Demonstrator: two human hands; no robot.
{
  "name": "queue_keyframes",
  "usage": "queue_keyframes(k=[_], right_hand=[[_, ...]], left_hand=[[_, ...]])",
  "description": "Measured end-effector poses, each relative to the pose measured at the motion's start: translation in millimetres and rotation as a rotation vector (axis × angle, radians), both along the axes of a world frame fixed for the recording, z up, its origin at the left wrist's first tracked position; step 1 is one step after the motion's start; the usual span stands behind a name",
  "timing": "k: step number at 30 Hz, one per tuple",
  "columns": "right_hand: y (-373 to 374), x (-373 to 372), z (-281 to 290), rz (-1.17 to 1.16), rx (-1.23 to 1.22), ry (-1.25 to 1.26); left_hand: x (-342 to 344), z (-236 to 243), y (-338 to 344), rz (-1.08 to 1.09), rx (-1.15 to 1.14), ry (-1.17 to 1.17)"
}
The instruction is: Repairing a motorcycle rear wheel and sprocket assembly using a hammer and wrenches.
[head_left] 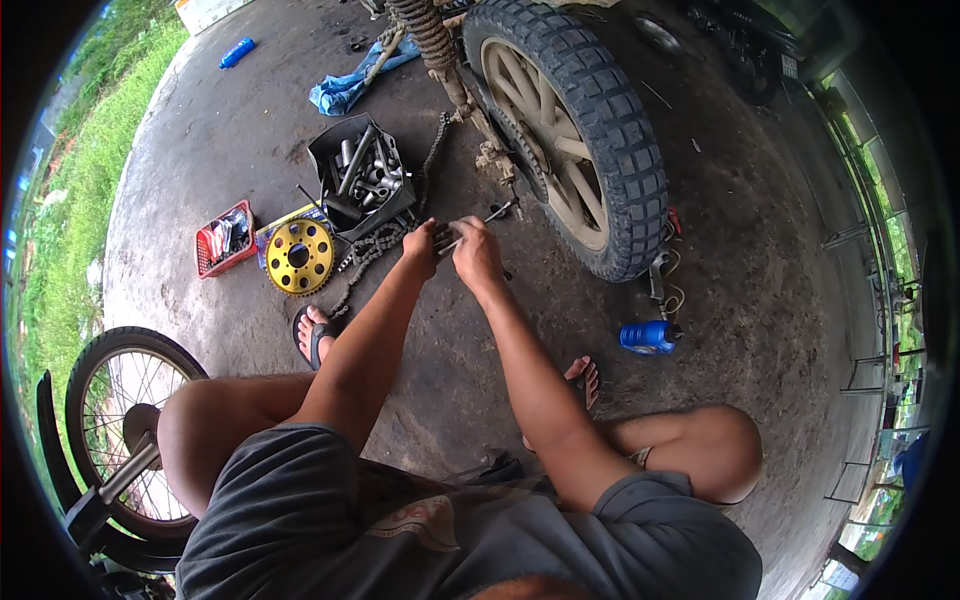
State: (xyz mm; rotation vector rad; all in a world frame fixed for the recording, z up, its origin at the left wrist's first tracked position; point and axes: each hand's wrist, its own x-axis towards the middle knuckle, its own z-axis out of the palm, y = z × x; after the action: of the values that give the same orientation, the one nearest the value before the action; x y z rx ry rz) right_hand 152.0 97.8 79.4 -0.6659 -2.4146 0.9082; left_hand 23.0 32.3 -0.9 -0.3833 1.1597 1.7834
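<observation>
Both hands meet at the middle of the view on slim metal tools, too small to identify exactly. My left hand (426,243) is closed on them, and my right hand (473,245) grips alongside, with a steel bar (496,212) sticking out toward the motorcycle. Beyond stands a muddy rear wheel (575,145) with knobby tyre, beside a coil spring (430,40). Left of my hands are a dark bin of sockets and tools (360,170), a yellow sprocket (282,266) and a loose chain (357,265) on the floor.
A red basket (224,262) sits at left, a blue bottle (235,52) and blue cloth (338,95) farther back. A blue can (645,336) lies at right near an air tool (657,280). Another wheel (100,360) is beside my left knee; railings (862,372) line the right edge.
</observation>
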Motion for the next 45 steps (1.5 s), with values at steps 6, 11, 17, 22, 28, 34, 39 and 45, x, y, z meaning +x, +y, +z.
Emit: queue_keyframes(k=[6,11,17,22,28,34,39,45], right_hand=[[88,49,-55,-0.462,-1.555,0.589],[121,55,-39,-0.358,-1.581,1.232],[102,45,-21,-0.636,-1.413,1.161],[110,48,-21,-0.694,-1.455,1.092],[115,53,-33,-0.584,-1.365,1.053],[113,50,-33,-0.597,-1.311,1.05],[109,48,-34,-0.602,-1.286,1.061],[112,50,-42,-0.57,-1.329,1.101]], left_hand=[[24,26,-9,-0.251,-0.055,0.354],[61,87,59,-0.293,0.324,0.307],[65,105,73,-0.227,0.352,0.149],[65,102,77,-0.172,0.3,0.153],[67,105,80,-0.135,0.29,0.111],[64,106,79,-0.151,0.293,0.088],[66,107,80,-0.145,0.287,0.08],[69,109,80,-0.12,0.26,0.108]])
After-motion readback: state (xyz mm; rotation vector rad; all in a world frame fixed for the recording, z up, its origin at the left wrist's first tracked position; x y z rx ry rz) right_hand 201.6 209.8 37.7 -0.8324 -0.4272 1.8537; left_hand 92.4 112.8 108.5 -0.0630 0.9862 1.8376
